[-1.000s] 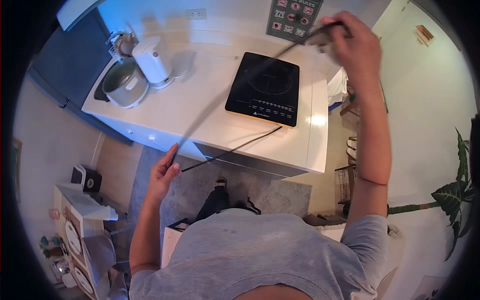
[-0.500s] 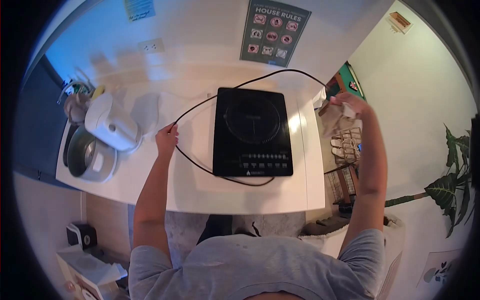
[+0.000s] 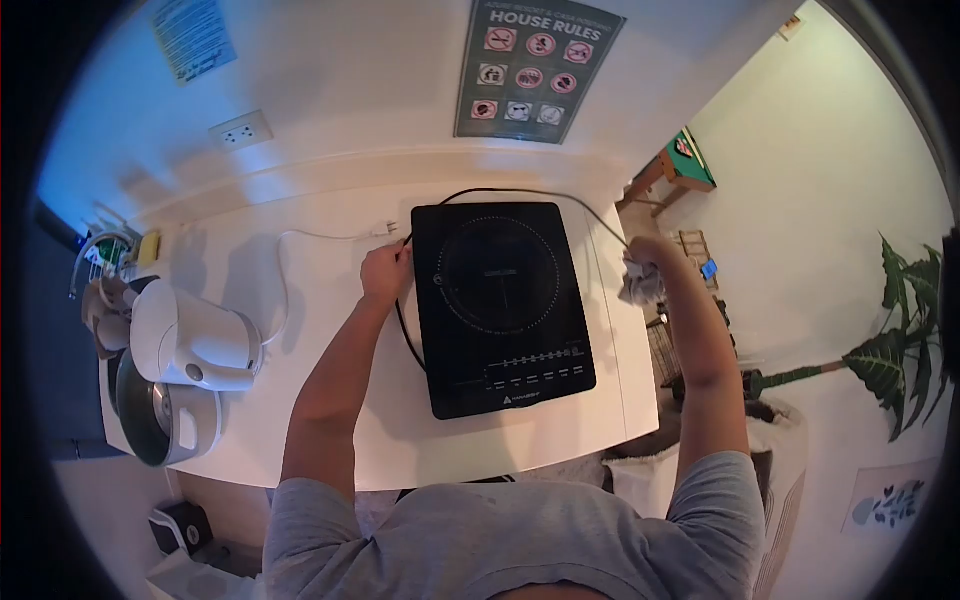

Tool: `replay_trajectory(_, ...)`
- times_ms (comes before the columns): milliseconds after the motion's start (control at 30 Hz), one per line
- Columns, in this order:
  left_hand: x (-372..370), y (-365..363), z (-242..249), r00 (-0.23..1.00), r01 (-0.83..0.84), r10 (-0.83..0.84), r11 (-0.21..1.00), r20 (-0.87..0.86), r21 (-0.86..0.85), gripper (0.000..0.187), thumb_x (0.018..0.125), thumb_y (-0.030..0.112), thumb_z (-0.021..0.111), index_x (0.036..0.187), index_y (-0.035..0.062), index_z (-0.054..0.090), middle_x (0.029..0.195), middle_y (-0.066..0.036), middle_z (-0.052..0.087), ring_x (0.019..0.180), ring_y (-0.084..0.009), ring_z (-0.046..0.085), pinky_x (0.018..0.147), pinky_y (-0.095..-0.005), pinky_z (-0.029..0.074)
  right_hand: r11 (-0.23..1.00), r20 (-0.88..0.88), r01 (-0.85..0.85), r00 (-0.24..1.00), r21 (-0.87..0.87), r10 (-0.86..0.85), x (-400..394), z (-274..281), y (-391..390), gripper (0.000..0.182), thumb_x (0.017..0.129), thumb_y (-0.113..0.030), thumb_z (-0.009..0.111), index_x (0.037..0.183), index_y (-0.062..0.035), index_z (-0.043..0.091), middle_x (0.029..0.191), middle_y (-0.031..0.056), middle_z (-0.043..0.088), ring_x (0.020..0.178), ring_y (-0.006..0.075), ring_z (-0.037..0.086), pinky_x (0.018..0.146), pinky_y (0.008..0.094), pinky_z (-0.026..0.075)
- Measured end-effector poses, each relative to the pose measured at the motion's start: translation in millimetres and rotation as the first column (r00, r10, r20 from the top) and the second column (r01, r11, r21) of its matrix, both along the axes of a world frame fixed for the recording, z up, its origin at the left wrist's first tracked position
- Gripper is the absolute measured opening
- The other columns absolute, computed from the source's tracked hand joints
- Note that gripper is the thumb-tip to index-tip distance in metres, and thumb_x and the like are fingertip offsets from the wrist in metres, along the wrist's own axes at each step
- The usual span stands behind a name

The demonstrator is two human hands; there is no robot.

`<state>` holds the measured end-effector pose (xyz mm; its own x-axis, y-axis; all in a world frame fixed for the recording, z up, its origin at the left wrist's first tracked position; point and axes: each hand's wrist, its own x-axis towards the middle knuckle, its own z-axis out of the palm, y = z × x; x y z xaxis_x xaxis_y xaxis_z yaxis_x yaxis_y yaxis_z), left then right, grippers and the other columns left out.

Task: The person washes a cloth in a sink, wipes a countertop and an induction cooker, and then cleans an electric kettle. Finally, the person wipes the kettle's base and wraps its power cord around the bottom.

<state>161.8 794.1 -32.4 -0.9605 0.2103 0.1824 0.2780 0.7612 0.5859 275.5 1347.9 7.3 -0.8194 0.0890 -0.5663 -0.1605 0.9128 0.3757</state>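
Note:
A black induction cooktop lies flat on the white counter. Its black power cord runs behind the far edge and reaches round to both sides. At the cooktop's left edge, my left hand is closed on the cord, part of which hangs down beside the cooktop. Past the counter's right edge, my right hand grips a crumpled pale cloth. The cord's right end leads into that hand; whether the cloth wraps it cannot be made out.
On the left stand a white electric kettle and a white pot with a dark green inside. A white cord with a plug lies behind my left hand. A wall outlet and a house-rules poster are at the back.
My left hand has moved right, up to the cooktop's edge, with the cord. My right hand has come lower and inward with the cloth. The cord's rear arc sits lower; the view has shifted.

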Motion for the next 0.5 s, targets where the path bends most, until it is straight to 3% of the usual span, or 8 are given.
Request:
replay_trajectory(33, -1.7, 1.8, -2.0, 1.0, 0.019, -0.019, 1.0, 0.006, -0.002, 0.025, 0.088, 0.031, 0.054, 0.097, 0.0124, 0.068, 0.076, -0.016, 0.064, 0.075, -0.0342, 0.063, 0.068, -0.0434, 0.049, 0.925, 0.136, 0.357, 0.931, -0.132, -0.34, 13.7, 47.3, -75.1, 0.042, 0.083, -0.041, 0.058, 0.086, -0.0009, 0.068, 0.083, 0.0151, 0.068, 0.073, 0.0246, 0.067, 0.063, 0.038, 0.051)
replay_trajectory(133, -2.0, -3.6, -9.8, 0.991, 0.098, -0.091, 0.993, 0.096, -0.072, 0.029, 0.089, 0.029, 0.052, 0.111, 0.014, 0.064, 0.09, -0.018, 0.06, 0.085, -0.0344, 0.06, 0.073, -0.0424, 0.048, 0.95, 0.256, 0.273, 0.939, -0.153, -0.229, 99.4, 28.2, -83.2, 0.038, 0.082, -0.038, 0.061, 0.085, -0.0004, 0.068, 0.082, 0.0124, 0.068, 0.068, 0.0225, 0.065, 0.06, 0.038, 0.05)
replay_trajectory(200, 17.9, -15.2, -5.4, 0.979, 0.172, -0.167, 0.985, 0.113, -0.034, 0.031, 0.089, 0.026, 0.052, 0.116, 0.0128, 0.06, 0.089, -0.017, 0.06, 0.083, -0.0334, 0.06, 0.073, -0.0415, 0.048, 0.461, 0.414, 0.863, 0.503, -0.204, -0.758, 152.1, 68.0, -140.7, 0.031, 0.083, -0.033, 0.063, 0.084, -0.003, 0.07, 0.078, 0.0091, 0.068, 0.064, 0.0205, 0.063, 0.059, 0.0382, 0.05)
replay_trajectory(233, 24.7, -21.1, -1.6, 0.971, 0.221, -0.221, 0.975, 0.094, 0.013, 0.035, 0.089, 0.023, 0.053, 0.121, 0.0116, 0.057, 0.088, -0.017, 0.06, 0.081, -0.0325, 0.06, 0.073, -0.0406, 0.048, 0.447, 0.426, 0.872, 0.488, -0.2, -0.762, 178.3, 47.7, -140.2, 0.031, 0.083, -0.033, 0.063, 0.084, -0.003, 0.07, 0.078, 0.0091, 0.068, 0.064, 0.0205, 0.063, 0.059, 0.0382, 0.05)
replay_trajectory(300, 51.6, -41.2, -4.2, 0.976, 0.213, -0.214, 0.976, 0.032, 0.039, 0.037, 0.089, 0.02, 0.053, 0.125, 0.01, 0.054, 0.086, -0.016, 0.06, 0.076, -0.0293, 0.06, 0.07, -0.038, 0.048, -0.077, 0.597, 0.854, 0.292, -0.514, -0.747, 232.4, -5.3, -136.4, 0.028, 0.084, -0.031, 0.064, 0.08, -0.0032, 0.07, 0.074, 0.007, 0.065, 0.063, 0.0186, 0.061, 0.058, 0.0361, 0.05)
replay_trajectory(367, 97.3, -54.6, 2.1, 0.98, 0.199, -0.198, 0.978, -0.027, 0.067, 0.04, 0.089, 0.016, 0.053, 0.129, 0.0085, 0.05, 0.084, -0.015, 0.06, 0.072, -0.0261, 0.06, 0.067, -0.0354, 0.049, -0.262, 0.698, 0.749, 0.348, -0.608, -0.625, 261.9, -23.1, -156.4, 0.029, 0.083, -0.03, 0.065, 0.081, -0.0017, 0.068, 0.074, 0.0075, 0.064, 0.065, 0.016, 0.061, 0.058, 0.0338, 0.05)
replay_trajectory(433, 157.8, -63.9, 25.7, 0.979, -0.032, -0.023, 0.964, 0.202, 0.264, 0.04, 0.09, 0.013, 0.054, 0.13, 0.0079, 0.05, 0.084, -0.013, 0.063, 0.065, -0.0185, 0.059, 0.062, -0.0305, 0.048, -0.59, 0.815, 0.628, 0.127, -0.507, -0.566, 269.8, -17.3, -205.7, 0.029, 0.086, -0.027, 0.062, 0.09, 0.0019, 0.064, 0.078, 0.0088, 0.064, 0.067, 0.0166, 0.062, 0.058, 0.0327, 0.051)
replay_trajectory(500, 229.2, -63.6, 35.4, 0.913, -0.028, -0.185, 0.862, 0.365, 0.506, 0.039, 0.091, 0.014, 0.054, 0.13, 0.0099, 0.051, 0.084, -0.008, 0.064, 0.062, -0.0113, 0.057, 0.058, -0.0257, 0.047, -0.844, 0.928, 0.387, 0.161, -0.372, -0.335, 283.6, -57.7, -225.1, 0.028, 0.091, -0.022, 0.052, 0.103, 0.0027, 0.059, 0.09, 0.0118, 0.065, 0.073, 0.0216, 0.065, 0.066, 0.0346, 0.055)
